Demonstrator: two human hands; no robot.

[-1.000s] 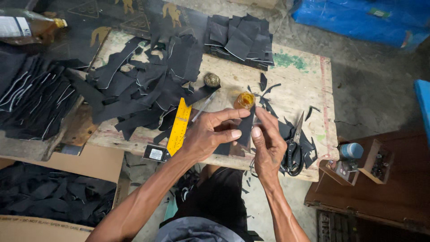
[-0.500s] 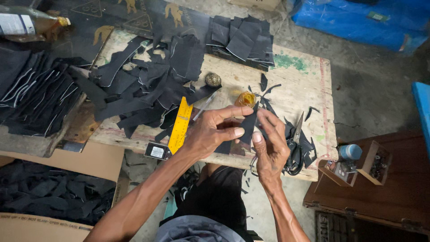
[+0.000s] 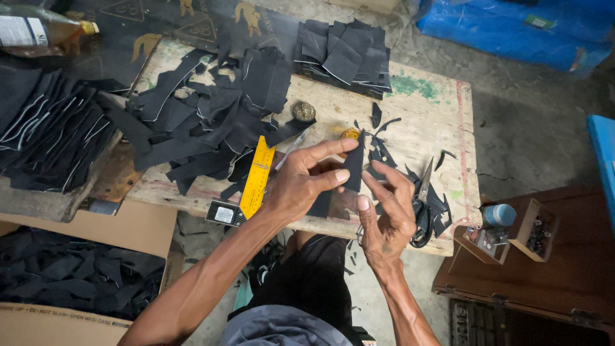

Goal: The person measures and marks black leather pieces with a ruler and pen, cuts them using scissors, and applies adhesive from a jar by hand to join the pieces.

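hands 2 [image 3: 307, 182] | scissors 1 [image 3: 423, 205] | yellow ruler 1 [image 3: 258, 176] | bottle 1 [image 3: 38, 29]

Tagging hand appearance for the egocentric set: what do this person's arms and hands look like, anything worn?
Both forearms are bare, no sleeves in view. The left hand and the right hand wear no gloves; no rings, watch or bands show. The arms look lean. A small dark smudge marks the back of the right hand. Fingernails are short.

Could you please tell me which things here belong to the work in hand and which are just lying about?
In hand:
left hand
right hand
black cut piece

Lying about:
yellow ruler
scissors
pile of black pieces
bottle
cardboard box
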